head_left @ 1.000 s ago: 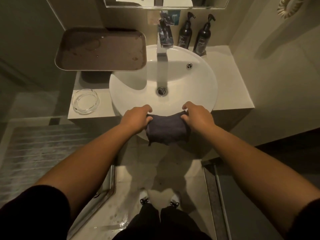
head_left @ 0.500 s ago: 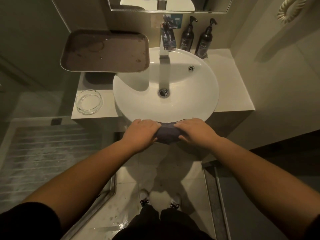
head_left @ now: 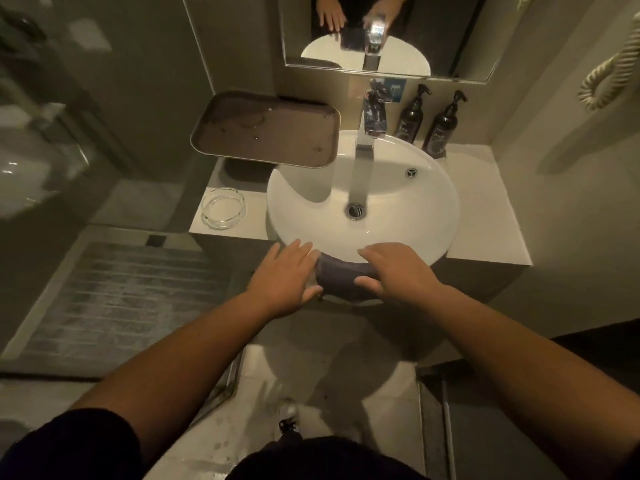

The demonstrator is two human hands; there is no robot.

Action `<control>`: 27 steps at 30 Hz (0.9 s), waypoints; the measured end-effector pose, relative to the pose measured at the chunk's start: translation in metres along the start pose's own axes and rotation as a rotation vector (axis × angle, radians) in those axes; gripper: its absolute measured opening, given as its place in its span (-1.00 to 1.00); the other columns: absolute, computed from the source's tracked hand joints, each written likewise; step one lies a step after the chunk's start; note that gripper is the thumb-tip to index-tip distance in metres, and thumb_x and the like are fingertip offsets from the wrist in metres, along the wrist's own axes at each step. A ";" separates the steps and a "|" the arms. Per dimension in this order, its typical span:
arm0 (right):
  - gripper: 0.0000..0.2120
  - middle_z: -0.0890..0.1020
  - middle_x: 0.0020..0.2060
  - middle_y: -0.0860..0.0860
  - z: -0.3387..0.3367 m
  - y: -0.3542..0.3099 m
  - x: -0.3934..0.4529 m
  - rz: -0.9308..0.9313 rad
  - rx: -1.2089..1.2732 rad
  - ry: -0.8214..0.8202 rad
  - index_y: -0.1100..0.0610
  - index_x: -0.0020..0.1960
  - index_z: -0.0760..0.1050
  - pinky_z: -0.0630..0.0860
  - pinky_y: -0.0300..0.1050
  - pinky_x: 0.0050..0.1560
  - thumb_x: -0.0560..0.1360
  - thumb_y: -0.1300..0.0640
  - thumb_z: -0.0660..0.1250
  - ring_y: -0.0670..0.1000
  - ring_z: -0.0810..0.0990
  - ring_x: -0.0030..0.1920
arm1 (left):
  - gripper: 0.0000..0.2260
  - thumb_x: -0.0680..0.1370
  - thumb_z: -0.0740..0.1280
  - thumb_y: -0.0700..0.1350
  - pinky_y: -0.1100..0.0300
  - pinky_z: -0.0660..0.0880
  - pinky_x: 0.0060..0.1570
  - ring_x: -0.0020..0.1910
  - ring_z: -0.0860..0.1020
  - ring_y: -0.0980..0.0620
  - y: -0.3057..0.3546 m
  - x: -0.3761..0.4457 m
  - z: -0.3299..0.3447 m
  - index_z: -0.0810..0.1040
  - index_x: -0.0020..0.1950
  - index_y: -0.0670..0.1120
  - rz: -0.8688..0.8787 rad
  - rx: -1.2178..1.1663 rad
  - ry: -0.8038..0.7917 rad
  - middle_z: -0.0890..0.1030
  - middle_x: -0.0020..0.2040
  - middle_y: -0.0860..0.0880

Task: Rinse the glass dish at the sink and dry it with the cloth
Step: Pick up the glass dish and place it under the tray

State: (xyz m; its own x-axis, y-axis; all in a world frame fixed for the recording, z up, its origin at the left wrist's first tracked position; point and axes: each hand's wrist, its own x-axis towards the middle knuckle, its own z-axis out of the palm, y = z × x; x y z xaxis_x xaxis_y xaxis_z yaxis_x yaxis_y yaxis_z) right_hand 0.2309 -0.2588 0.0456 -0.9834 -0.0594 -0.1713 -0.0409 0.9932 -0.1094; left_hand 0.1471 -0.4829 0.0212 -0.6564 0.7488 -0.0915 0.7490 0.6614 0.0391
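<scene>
Both arms reach forward from short dark sleeves, the forearms bare and coming closer together toward the hands. The left hand [head_left: 287, 274] is flat, palm down, with the fingers straight and slightly spread, the thumb pointing to the right. The right hand [head_left: 394, 270] is also palm down, its fingers straight and the thumb bent inward toward the left.

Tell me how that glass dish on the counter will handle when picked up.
The glass dish looks thick-walled, so probably heavy for its size and rigid. Smooth clear glass is likely slippery, especially if wet. It is round but low and sits flat on the counter, so unlikely to tip; it may chip if dropped.
</scene>
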 end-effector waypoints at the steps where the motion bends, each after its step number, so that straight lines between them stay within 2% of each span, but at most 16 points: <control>1: -0.38 0.45 0.39 0.05 -0.005 -0.005 0.004 -0.016 0.003 0.013 0.07 0.47 0.29 0.30 0.01 0.36 0.54 -0.25 0.22 0.10 0.42 0.34 | -0.33 0.55 0.18 0.26 -0.15 0.08 0.49 0.55 0.08 -0.11 -0.003 -0.007 -0.002 0.09 0.54 -0.05 -0.066 -0.002 0.001 0.13 0.57 -0.11; 5: -0.30 0.37 0.44 0.09 -0.015 -0.029 0.032 -0.122 0.018 0.045 0.14 0.50 0.22 0.26 0.00 0.41 0.52 -0.26 0.25 0.12 0.34 0.40 | -0.20 0.52 0.17 0.32 -0.16 0.02 0.50 0.57 -0.05 -0.12 -0.020 -0.031 -0.009 -0.04 0.57 -0.10 -0.280 -0.047 0.027 0.02 0.59 -0.12; 12: -0.25 0.28 0.51 0.06 -0.015 -0.077 0.082 -0.161 0.151 0.013 0.08 0.54 0.15 0.21 0.00 0.45 0.50 -0.26 0.28 0.11 0.27 0.48 | -0.17 0.51 0.22 0.31 -0.11 0.07 0.50 0.56 0.04 -0.09 -0.062 -0.056 -0.004 -0.02 0.57 -0.12 -0.566 -0.215 0.099 0.08 0.58 -0.10; 17: -0.29 0.28 0.51 0.01 -0.012 -0.114 0.126 -0.175 0.229 0.005 0.03 0.53 0.16 0.26 0.00 0.42 0.51 -0.23 0.30 0.08 0.28 0.48 | -0.19 0.49 0.25 0.30 -0.08 0.14 0.48 0.54 0.12 -0.08 -0.106 -0.053 0.007 0.06 0.55 -0.13 -0.643 -0.306 0.152 0.16 0.56 -0.12; 21: -0.29 0.31 0.50 0.01 -0.010 -0.139 0.166 -0.166 0.278 0.000 0.02 0.53 0.17 0.30 0.03 0.41 0.50 -0.19 0.34 0.09 0.32 0.46 | -0.19 0.49 0.28 0.29 -0.09 0.14 0.48 0.54 0.10 -0.08 -0.143 -0.039 0.010 0.04 0.56 -0.12 -0.654 -0.339 0.165 0.14 0.57 -0.11; 24: -0.24 0.33 0.48 0.02 -0.003 -0.154 0.199 -0.135 0.301 0.003 0.03 0.51 0.17 0.39 0.07 0.38 0.45 -0.19 0.40 0.10 0.38 0.42 | -0.16 0.48 0.32 0.27 -0.06 0.11 0.50 0.56 0.05 -0.08 -0.171 -0.024 0.013 0.01 0.56 -0.10 -0.672 -0.384 0.161 0.08 0.59 -0.09; 27: -0.15 0.29 0.50 0.02 0.006 -0.162 0.228 -0.091 0.326 -0.041 0.03 0.52 0.12 0.39 0.10 0.39 0.39 -0.16 0.48 0.10 0.34 0.44 | -0.12 0.46 0.34 0.26 -0.04 0.08 0.49 0.56 0.03 -0.07 -0.193 -0.009 0.019 -0.02 0.57 -0.10 -0.663 -0.409 0.123 0.04 0.59 -0.09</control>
State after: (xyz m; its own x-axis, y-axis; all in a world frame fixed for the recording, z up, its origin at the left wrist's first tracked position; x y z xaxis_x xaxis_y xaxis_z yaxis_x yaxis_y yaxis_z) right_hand 0.0138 -0.4337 0.0187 -0.9702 -0.1567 -0.1850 -0.0628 0.8995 -0.4324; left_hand 0.0101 -0.6181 -0.0049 -0.9778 0.1759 -0.1140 0.1208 0.9172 0.3796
